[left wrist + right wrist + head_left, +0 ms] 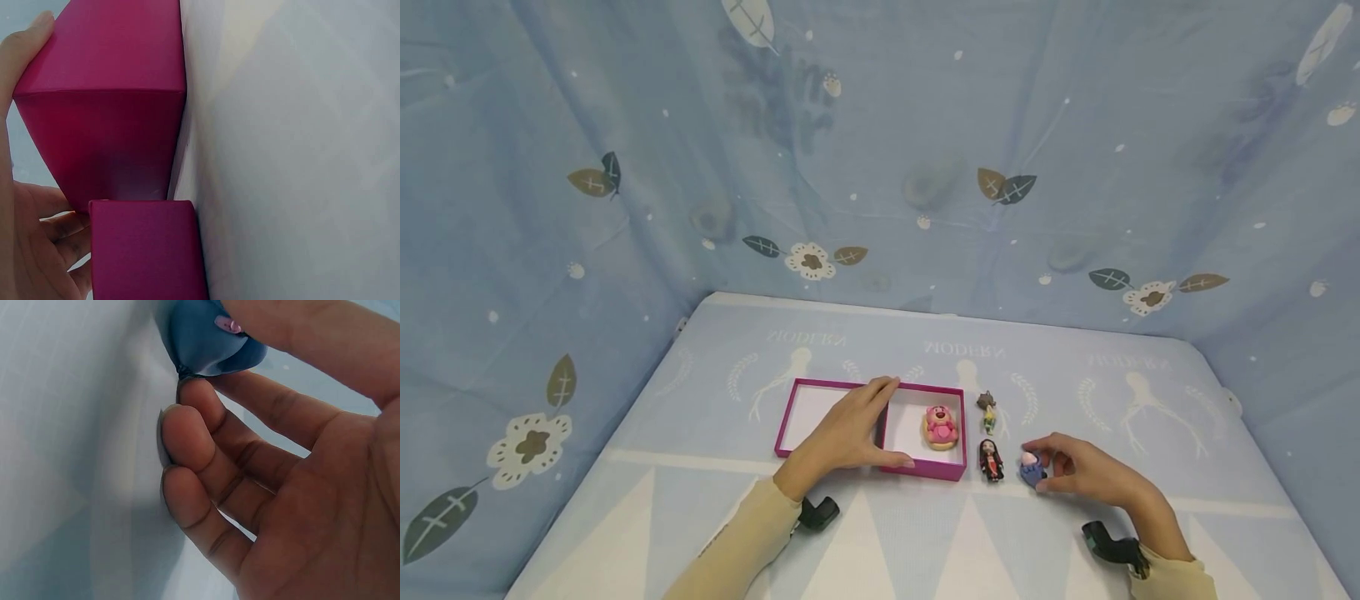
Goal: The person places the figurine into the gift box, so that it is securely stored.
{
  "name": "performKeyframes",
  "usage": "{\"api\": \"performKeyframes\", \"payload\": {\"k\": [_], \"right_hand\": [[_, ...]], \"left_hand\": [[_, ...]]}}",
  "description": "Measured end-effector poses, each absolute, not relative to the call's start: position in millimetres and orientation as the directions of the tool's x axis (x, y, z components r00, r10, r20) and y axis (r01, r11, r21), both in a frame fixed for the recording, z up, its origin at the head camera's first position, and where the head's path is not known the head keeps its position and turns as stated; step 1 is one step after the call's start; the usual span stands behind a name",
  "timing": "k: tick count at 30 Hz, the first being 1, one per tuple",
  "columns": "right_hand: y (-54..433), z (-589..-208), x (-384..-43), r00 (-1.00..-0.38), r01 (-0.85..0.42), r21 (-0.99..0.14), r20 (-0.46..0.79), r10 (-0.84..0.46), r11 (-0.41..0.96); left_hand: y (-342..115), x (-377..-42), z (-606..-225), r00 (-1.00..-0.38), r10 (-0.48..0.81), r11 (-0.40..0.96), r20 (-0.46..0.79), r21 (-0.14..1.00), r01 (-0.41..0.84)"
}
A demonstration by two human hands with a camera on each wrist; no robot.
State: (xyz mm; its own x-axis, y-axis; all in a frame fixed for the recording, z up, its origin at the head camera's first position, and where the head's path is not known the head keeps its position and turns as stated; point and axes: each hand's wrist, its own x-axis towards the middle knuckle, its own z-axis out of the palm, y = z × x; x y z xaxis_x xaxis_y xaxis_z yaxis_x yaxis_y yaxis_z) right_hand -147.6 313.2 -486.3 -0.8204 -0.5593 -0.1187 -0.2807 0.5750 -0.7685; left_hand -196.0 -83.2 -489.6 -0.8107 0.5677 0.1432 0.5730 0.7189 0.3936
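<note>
My left hand (847, 425) spans the left side of a deep magenta box (934, 472), thumb at the near wall and fingers toward the far wall. In the left wrist view the thumb lies against the magenta box (106, 50). Inside sits a pink bear figurine (941, 427) on a tan base. Right of the box, my right hand (1078, 468) pinches a small blue figurine (1032, 472) at the table surface. The right wrist view shows the blue figurine (209, 337) between thumb and forefinger, its top cut off. The other fingers are loosely bent below it.
A shallower magenta tray or lid (786, 421) with a white inside lies left of the box. Between box and right hand lie a dark-haired doll figurine (991, 461) and a brown-topped figurine in green and yellow (988, 412). Blue patterned cloth (880, 167) rises behind the table.
</note>
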Motion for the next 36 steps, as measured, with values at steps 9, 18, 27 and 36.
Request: {"api": "performKeyframes", "payload": {"k": [9, 18, 27, 36], "right_hand": [[311.3, -487.5, -149.8, -0.822, -0.248, -0.751, -0.171, -0.543, 0.611], [312.7, -487.8, -149.6, -0.815, -0.268, -0.748, -0.16, -0.556, 0.607], [310.6, -487.6, -150.3, -0.81, -0.252, -0.756, -0.177, -0.559, 0.604], [311.2, -486.7, -150.6, -0.81, -0.236, -0.761, -0.19, -0.555, 0.605]], "left_hand": [[-83.5, -195.9, -489.5, -0.809, 0.57, 0.722, 0.147, 0.381, 0.578], [-83.7, -195.6, -489.1, -0.806, 0.572, 0.719, 0.148, 0.382, 0.58], [-83.7, -195.5, -488.4, -0.806, 0.574, 0.722, 0.144, 0.376, 0.581], [-82.9, -195.1, -488.1, -0.807, 0.57, 0.717, 0.155, 0.385, 0.581]]}}
